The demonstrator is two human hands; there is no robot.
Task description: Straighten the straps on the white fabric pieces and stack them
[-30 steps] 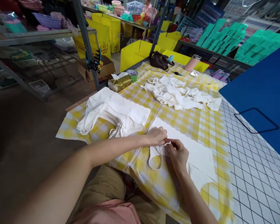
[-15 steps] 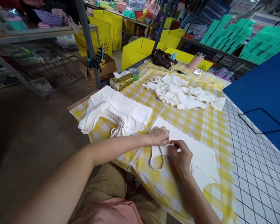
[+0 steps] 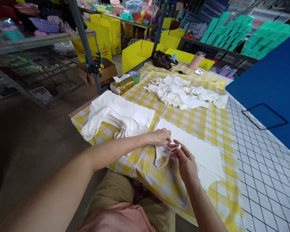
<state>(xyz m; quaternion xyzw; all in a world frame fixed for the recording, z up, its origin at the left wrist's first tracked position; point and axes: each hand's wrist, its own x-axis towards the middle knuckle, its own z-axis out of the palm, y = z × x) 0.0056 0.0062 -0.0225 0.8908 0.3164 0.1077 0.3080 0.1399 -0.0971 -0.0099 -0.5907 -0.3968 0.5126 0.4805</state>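
A flat white cloth bag (image 3: 198,149) lies on the yellow checked tablecloth (image 3: 195,124) in front of me. My left hand (image 3: 160,137) and my right hand (image 3: 185,159) both pinch the bag's handle loop (image 3: 160,156) at its near left corner, lifting it slightly. To the left sits a neat stack of white bags (image 3: 120,116) with their handles hanging toward the table edge. Farther back lies a crumpled heap of white bags (image 3: 183,93).
A gold tissue pack (image 3: 122,85), a green tape roll (image 3: 135,75), a brown purse (image 3: 162,60) and a pink tumbler (image 3: 197,61) stand at the table's far end. A blue board (image 3: 273,83) rests over a white wire grid (image 3: 263,167) at right. Yellow boxes (image 3: 137,53) and shelves surround.
My hands have raised the handle loop a little off the cloth, and my right hand's fingers have spread. The view has shifted slightly.
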